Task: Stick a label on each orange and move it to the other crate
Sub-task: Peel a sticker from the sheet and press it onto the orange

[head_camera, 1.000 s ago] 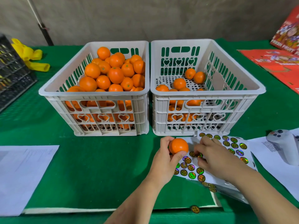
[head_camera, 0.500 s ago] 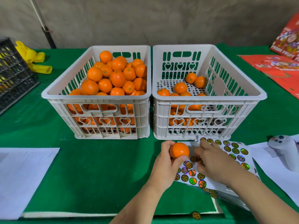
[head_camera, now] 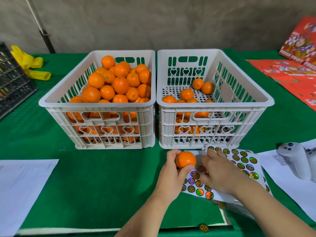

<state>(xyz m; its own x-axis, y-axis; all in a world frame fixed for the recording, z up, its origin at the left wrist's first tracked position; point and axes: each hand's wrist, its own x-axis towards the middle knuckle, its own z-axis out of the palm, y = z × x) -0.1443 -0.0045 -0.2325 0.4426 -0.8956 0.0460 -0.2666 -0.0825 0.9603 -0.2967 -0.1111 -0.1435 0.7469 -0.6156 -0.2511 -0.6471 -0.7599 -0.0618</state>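
Head view: the left hand [head_camera: 171, 175] grips a small round orange [head_camera: 185, 159] between thumb and fingers [head_camera: 171, 153], held just above the green cloth counter [head_camera: 102, 177], in front of the right white slatted plastic crate [head_camera: 213, 106]. The right hand [head_camera: 220, 173] rests on the white sheet of round holographic labels [head_camera: 246, 161], its fingers curled down onto the sheet near the orange; whether they pinch a label I cannot tell, since the hand covers its own fingertips.

Compared with a second ago, the orange sits in much the same spot and the right hand has edged a little closer to it while keeping to the sheet, so the label is likely being picked off, not yet stuck on. No label shows on the held orange.

The left white slatted plastic crate [head_camera: 95, 106] is heaped with oranges; the right crate holds only a few, so most of the task lies ahead.

A stray label [head_camera: 203, 227] lies at the counter's near edge.
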